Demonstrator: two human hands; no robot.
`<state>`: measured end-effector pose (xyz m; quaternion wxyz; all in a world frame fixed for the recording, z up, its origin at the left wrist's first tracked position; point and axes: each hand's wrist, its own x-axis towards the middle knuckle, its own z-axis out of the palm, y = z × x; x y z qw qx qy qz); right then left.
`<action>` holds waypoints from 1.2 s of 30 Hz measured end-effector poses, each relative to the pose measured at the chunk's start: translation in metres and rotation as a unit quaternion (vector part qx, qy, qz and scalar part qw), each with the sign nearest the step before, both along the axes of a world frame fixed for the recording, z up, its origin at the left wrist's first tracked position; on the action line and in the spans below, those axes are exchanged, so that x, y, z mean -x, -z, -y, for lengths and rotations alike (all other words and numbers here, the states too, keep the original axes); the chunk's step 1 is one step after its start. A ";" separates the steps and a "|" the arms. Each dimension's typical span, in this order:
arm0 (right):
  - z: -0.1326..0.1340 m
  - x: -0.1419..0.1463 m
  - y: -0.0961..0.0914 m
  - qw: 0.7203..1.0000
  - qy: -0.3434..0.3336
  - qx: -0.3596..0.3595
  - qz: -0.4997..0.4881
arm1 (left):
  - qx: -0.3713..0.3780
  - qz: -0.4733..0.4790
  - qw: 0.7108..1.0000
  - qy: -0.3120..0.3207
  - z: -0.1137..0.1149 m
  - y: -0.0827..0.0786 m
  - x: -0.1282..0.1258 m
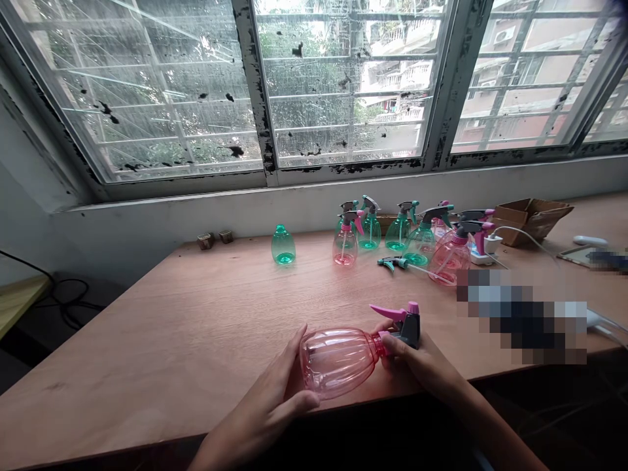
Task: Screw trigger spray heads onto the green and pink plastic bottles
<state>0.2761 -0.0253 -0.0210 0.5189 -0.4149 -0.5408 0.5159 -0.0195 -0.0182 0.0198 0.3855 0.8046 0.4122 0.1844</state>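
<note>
A pink see-through spray bottle (338, 358) lies on its side near the front edge of the wooden table (171, 333). My left hand (275, 402) cups its round base, fingers curled against it. My right hand (417, 358) grips the neck where the grey and pink trigger head (405, 318) sits, the trigger pointing left.
At the back stand several green and pink spray bottles (373, 229), a capless green bottle (283, 246) apart on the left, and a loose trigger head with tube (395, 263). A cardboard box (530, 218), a white cable and a blurred patch lie at the right. The window wall is behind.
</note>
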 end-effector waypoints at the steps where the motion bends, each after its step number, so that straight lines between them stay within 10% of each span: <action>1: 0.000 0.000 0.000 1.000 0.001 0.000 0.000 | 0.003 0.000 1.000 0.000 0.000 0.000 0.001; 36: 0.001 0.002 -0.005 1.000 0.023 0.007 -0.005 | 0.003 -0.005 1.000 -0.024 0.002 0.001 -0.001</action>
